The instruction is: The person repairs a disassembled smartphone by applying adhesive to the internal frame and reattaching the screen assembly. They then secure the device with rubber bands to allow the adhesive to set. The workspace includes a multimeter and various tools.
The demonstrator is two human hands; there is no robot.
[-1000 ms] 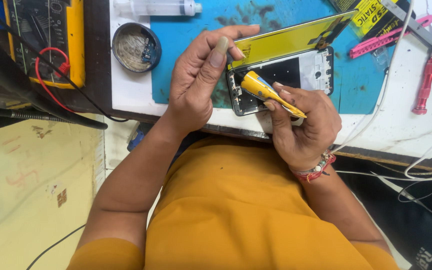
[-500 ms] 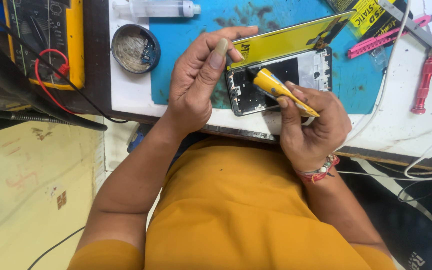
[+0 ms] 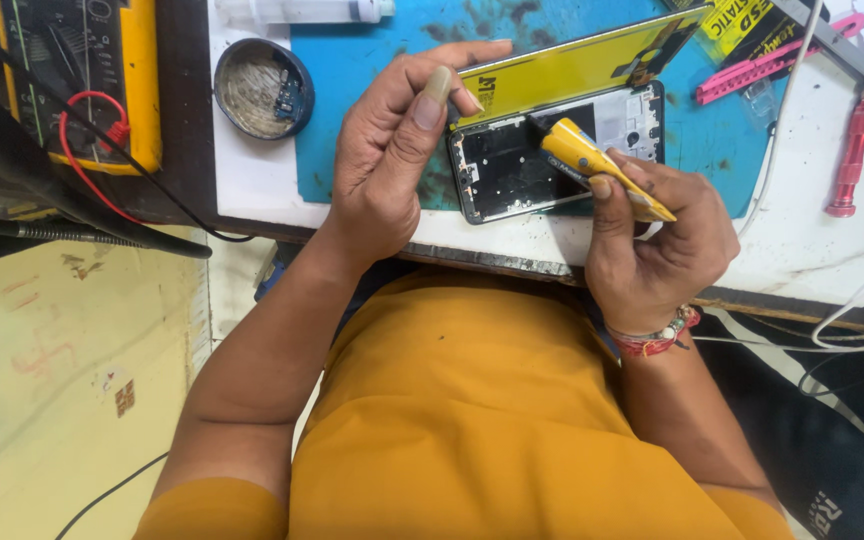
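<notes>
Right hand [image 3: 657, 250] wraps around a small yellow glue tube [image 3: 602, 165], fingers curled tight on its body, dark nozzle tip touching the upper edge of the opened phone frame [image 3: 532, 165]. The frame lies flat on the blue mat [image 3: 372, 60] at the near edge of the desk [image 3: 252, 185]. Left hand [image 3: 397, 170] rests at the frame's left end, fingers loosely bent, thumb raised; it steadies the yellow-backed panel [image 3: 572, 65] that stands tilted just behind the frame. Whether the left fingers actually pinch the panel cannot be told. Round tin [image 3: 264, 88] sits left of the mat, syringe [image 3: 302, 10] beyond it. Pink tweezers [image 3: 757, 70] and red screwdriver [image 3: 850, 150] lie to the right, well apart from the hands. Yellow multimeter [image 3: 102, 80] at far left.
</notes>
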